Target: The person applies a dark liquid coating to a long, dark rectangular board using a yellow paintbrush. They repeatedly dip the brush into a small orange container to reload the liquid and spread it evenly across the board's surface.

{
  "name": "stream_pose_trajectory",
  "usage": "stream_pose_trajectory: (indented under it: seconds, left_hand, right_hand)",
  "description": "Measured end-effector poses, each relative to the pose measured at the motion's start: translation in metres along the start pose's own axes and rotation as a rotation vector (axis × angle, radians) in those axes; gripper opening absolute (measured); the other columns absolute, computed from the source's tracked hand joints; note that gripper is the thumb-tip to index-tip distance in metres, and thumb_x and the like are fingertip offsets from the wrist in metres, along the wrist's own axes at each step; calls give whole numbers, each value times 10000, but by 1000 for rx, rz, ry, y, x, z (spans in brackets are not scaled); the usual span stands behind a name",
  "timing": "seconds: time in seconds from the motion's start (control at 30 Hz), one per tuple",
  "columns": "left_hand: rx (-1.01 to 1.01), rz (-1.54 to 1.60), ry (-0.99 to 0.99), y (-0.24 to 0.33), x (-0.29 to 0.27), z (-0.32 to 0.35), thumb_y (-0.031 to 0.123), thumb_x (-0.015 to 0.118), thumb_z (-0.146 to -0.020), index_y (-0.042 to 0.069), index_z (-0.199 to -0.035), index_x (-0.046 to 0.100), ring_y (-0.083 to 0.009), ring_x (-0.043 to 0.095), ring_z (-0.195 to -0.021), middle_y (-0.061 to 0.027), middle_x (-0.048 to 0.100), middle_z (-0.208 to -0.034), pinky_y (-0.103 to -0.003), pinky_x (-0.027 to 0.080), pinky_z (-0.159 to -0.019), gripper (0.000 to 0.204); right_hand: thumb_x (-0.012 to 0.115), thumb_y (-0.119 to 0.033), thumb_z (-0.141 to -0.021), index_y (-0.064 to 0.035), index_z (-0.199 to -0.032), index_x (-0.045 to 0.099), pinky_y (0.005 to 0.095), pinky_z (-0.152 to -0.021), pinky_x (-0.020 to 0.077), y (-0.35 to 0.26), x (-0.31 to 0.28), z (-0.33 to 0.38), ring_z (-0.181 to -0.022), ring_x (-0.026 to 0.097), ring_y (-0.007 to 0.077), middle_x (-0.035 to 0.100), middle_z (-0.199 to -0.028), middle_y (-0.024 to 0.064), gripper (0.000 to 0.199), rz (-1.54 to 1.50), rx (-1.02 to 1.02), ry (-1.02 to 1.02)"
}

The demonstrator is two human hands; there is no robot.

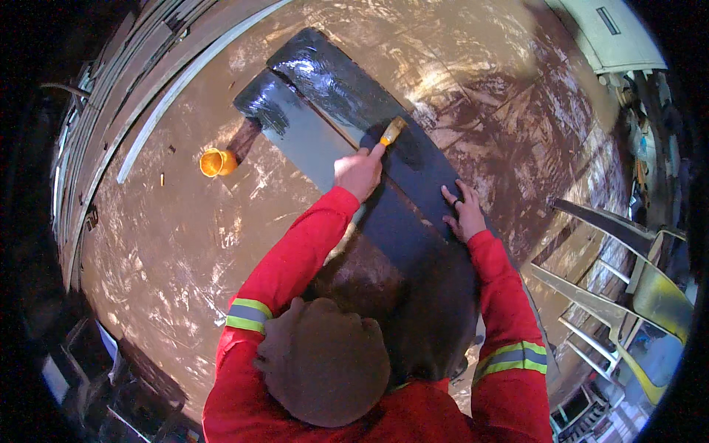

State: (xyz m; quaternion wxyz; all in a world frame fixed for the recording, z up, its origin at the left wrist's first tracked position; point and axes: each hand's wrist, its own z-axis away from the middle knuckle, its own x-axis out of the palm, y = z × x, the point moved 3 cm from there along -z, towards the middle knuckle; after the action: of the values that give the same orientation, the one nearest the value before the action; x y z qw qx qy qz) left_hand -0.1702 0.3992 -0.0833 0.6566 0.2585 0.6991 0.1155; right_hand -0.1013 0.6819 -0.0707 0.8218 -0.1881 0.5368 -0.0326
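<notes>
My left hand is closed around the handle of a paintbrush. The brush's bristles touch or hover just over a long dark panel; which of the two I cannot tell. On the right edge of that panel rests my right hand, fingers spread and holding nothing. A second panel lies alongside on the left, split from the first by a narrow gap. Glossy, wet-looking dark coating covers the far ends of both, while the left panel's middle looks duller and greyer. To the left stands a small orange-yellow cup.
Long metal bars are stacked along the left side. At the right lie metal frames and a yellow and grey curved piece. A pale cabinet-like box stands at the far right. The brown floor is stained and scuffed.
</notes>
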Motion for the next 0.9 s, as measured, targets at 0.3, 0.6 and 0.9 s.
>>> stream_pose_trajectory:
  seconds: [0.3,0.6,0.9]
  left_hand:
    - [-46,38,-58,-14,-25,61,154,588,-837,177,-1077,588,-314,622,-609,-106,580,-719,-453,491,-522,241]
    - [-107,-157,64,-37,-36,75,197,627,-838,187,-1083,599,-302,597,-496,-86,597,-641,-439,468,-447,247]
    - [-331,-93,176,-69,-52,36,228,600,-865,171,-1056,542,-363,617,-537,-148,626,-635,-469,480,-475,207]
  right_hand:
    - [788,-76,-666,-286,-1389,478,453,-1103,336,4,-2,2,-1339,316,402,315,-1481,137,814,20,0,18]
    - [796,-92,-659,-296,-1393,471,451,-1097,348,0,1,-1,-1348,313,394,312,-1485,136,828,32,-3,6]
    - [789,-89,-666,-287,-1382,486,459,-1102,338,-1,-1,-2,-1330,327,398,321,-1478,120,802,30,-20,21]
